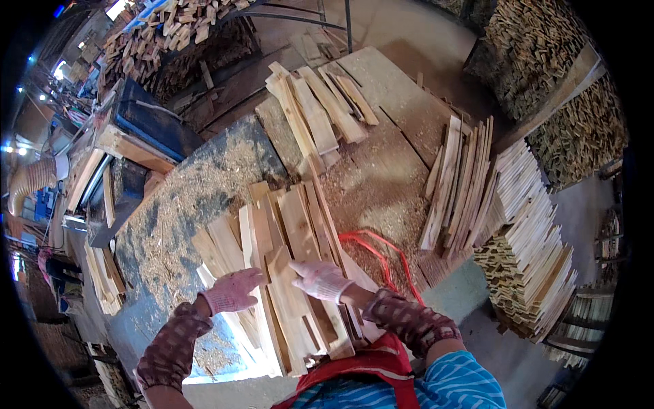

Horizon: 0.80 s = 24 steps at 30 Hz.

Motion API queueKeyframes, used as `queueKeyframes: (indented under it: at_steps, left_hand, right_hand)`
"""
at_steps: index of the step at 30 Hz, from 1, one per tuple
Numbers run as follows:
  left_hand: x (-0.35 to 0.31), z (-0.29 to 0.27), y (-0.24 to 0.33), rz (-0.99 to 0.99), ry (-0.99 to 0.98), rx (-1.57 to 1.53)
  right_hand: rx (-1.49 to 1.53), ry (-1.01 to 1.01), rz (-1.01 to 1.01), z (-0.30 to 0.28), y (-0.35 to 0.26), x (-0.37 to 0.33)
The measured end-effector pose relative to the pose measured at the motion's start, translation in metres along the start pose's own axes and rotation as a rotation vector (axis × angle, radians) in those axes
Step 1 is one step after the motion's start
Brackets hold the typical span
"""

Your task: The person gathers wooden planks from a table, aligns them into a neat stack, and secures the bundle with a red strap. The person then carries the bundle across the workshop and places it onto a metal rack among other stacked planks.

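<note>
Both my hands wear pale knitted gloves, with brown patterned sleeves on the forearms. My left hand (pixel 234 290) is over the left side of a loose pile of wooden boards (pixel 293 218), fingers stretched to the right and the thumb apart. My right hand (pixel 320 280) is above the middle of the same pile, its fingers pointing left and apart. Neither hand grips a board; whether the fingertips touch the wood I cannot tell. The boards are pale, narrow and of uneven length, lying roughly lengthwise toward my red apron (pixel 361 361).
Sawdust (pixel 163 225) covers much of the worktable. Further board bundles lie at its far side (pixel 320 109) and right (pixel 460 184). A red strap (pixel 381 249) loops beside the pile. A machine (pixel 136 129) stands left; tall wood stacks (pixel 528 252) rise right. A person (pixel 58 269) is far left.
</note>
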<state>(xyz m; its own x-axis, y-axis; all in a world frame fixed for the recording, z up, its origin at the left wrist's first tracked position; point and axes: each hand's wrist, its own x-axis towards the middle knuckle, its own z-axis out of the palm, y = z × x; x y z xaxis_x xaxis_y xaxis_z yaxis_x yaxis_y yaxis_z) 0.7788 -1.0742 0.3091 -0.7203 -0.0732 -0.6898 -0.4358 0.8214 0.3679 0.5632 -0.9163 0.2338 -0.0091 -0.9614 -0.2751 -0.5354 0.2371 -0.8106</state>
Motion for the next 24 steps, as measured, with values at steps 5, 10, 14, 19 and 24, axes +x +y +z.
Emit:
queueKeyframes:
  at_steps: [5,10,14,19,24]
  left_hand:
    - [0.050,-0.064,0.006,-0.068,0.393,-0.365]
    - [0.209,-0.132,-0.018,-0.082,0.565,-0.880]
    - [0.331,-0.188,-0.047,-0.365,0.581,-0.891]
    - [0.434,-0.185,-0.104,-0.337,0.818,-1.116]
    - [0.462,-0.196,-0.096,-0.061,0.930,-1.572]
  right_hand:
    - [-0.014,0.321,0.147,-0.064,0.078,0.043]
    - [-0.159,0.648,0.262,-0.174,0.159,0.114]
    - [-0.450,0.839,0.329,-0.254,0.216,0.170]
    - [-0.186,0.783,0.346,-0.320,0.246,0.235]
    - [-0.081,0.619,0.362,-0.315,0.231,0.283]
